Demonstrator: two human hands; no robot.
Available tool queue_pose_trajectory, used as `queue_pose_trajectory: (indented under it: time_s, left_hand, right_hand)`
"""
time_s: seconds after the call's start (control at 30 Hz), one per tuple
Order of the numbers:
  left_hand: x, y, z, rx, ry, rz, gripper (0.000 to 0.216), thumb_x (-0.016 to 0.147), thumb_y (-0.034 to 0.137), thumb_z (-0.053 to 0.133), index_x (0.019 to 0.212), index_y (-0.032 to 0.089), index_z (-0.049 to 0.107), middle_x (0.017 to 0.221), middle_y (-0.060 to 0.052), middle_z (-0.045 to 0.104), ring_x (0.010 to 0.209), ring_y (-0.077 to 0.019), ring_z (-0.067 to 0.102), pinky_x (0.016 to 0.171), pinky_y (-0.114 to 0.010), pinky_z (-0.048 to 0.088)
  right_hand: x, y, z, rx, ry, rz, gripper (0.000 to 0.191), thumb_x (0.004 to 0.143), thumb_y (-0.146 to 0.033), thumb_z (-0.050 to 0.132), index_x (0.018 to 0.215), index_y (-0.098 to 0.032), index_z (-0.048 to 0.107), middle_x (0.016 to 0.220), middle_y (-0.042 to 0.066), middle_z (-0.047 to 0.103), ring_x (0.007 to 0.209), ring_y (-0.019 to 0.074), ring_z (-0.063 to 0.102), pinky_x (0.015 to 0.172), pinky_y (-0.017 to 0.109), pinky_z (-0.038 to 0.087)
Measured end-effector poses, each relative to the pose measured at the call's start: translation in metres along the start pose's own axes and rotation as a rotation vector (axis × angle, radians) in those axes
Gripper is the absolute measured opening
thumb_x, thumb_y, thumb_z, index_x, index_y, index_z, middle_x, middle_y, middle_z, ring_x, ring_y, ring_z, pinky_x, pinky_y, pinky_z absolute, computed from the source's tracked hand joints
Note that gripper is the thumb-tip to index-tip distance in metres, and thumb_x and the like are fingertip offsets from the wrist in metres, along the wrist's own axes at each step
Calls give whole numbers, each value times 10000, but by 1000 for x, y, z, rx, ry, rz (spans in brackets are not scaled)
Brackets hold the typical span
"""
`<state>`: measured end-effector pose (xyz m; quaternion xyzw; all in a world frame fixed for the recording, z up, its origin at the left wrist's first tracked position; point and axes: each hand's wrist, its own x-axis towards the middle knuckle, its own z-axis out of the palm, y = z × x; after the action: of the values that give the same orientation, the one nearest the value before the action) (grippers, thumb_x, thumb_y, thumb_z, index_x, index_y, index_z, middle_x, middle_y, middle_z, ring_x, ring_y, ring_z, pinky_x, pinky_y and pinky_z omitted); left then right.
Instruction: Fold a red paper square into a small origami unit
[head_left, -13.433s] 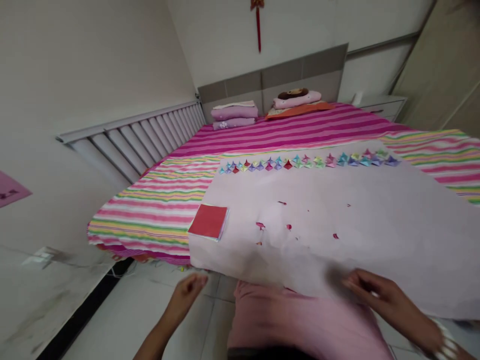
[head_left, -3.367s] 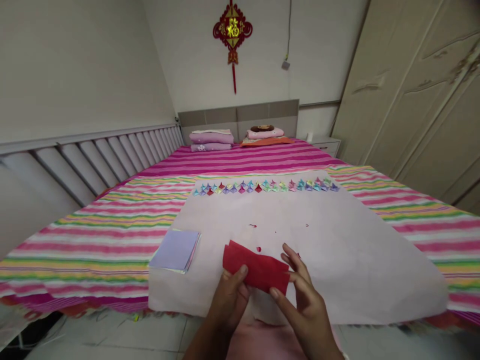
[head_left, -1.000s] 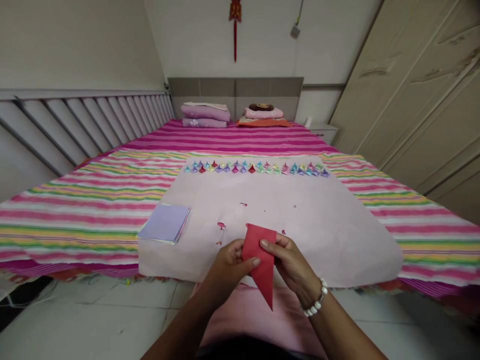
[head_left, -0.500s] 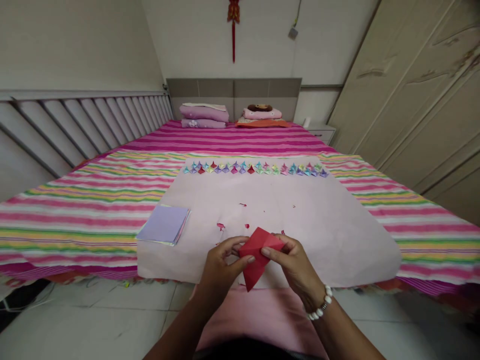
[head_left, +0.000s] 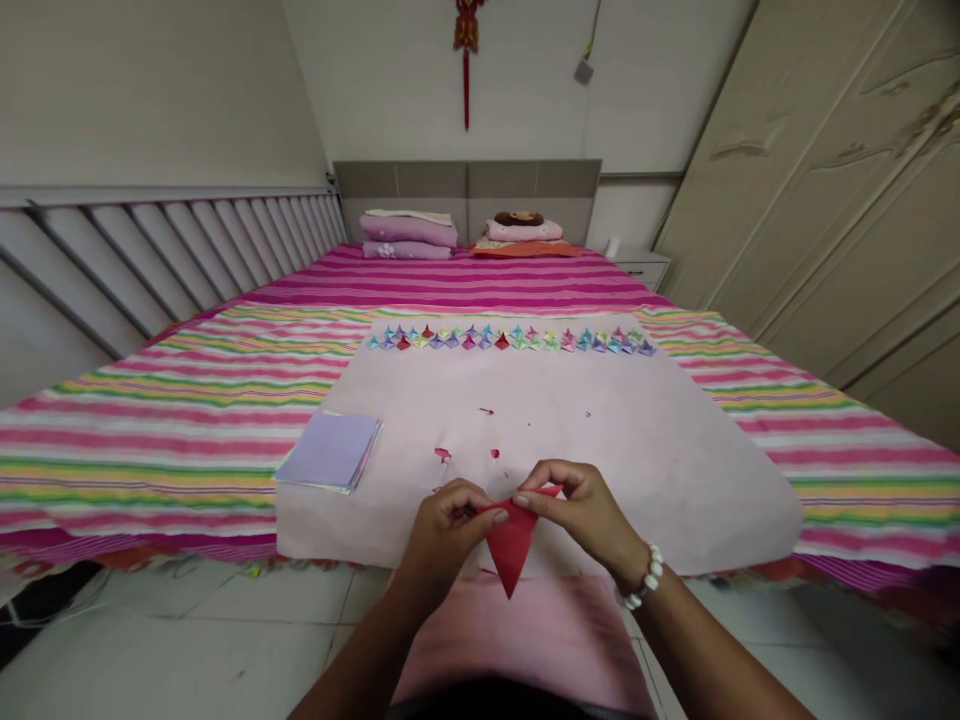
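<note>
A folded red sheet of origami paper (head_left: 511,550) hangs between my hands, one pointed corner facing down toward me. My left hand (head_left: 448,530) pinches its left side, thumb on the near face. Its upper edge is gripped by the thumb and fingers of my right hand (head_left: 577,505), which has a white bead bracelet (head_left: 645,580) at the wrist. Both hands are just above the near edge of a pale paper sheet (head_left: 637,440). The fingertips behind the red paper are hidden.
Rows of small folded paper pieces (head_left: 469,341) in several colours line the sheet's far edge. A stack of square papers (head_left: 328,450), lavender on top, lies at left. Small red marks or scraps (head_left: 442,455) dot the middle. A striped bedcover (head_left: 180,400) surrounds the sheet.
The red paper's upper corner has been folded over, so it now looks like a downward-pointing triangle. My right hand has shifted slightly up and inward; my left hand keeps its pinch.
</note>
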<state>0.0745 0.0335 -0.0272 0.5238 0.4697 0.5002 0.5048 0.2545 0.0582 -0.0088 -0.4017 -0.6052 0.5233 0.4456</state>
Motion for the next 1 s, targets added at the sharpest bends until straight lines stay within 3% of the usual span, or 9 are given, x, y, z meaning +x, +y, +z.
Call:
queue_pose_trajectory:
  time_s: [0.23,0.47,0.57,0.63,0.77,1.0]
  left_hand:
    - [2,-1,4,-22,65,-72,238,651,333,711,536,158,598,500,21,565,503,-109,479,512,-227,372]
    - [0,-3,7,-3,23,-106,309,662,393,692,520,163,542,470,33,509,484,-100,434,493,-221,329]
    - [-1,-7,8,-34,56,-116,331,655,419,699,523,168,528,477,39,496,486,-97,421,494,-219,326]
    - [-1,-8,8,-47,86,-105,341,651,431,701,523,169,525,483,40,497,495,-98,420,502,-220,334]
    - [0,-7,9,-46,166,-73,346,651,441,705,525,171,529,481,48,480,502,-99,409,509,-220,337]
    - [0,-9,0,37,140,-60,295,706,395,691,548,166,592,508,25,556,543,-120,485,561,-228,378]
  right_hand:
    - [4,10,14,357,121,127,185,614,-313,811,670,-179,697,616,-7,657,577,118,548,597,260,427]
    - [11,10,17,475,317,170,254,588,-331,825,557,-165,636,513,-32,586,501,93,483,550,241,389]
    - [10,9,17,559,284,176,269,639,-416,786,690,-171,689,663,16,673,597,130,560,589,258,433]
    - [6,10,21,597,181,211,313,631,-416,794,818,-179,710,777,40,710,665,151,600,624,268,460]
    - [-4,14,33,529,-19,249,252,581,-287,836,772,-165,726,694,17,706,614,144,608,643,273,476]
    - [-5,18,30,414,113,254,205,584,-311,833,611,-159,698,601,9,687,531,124,569,557,257,447]
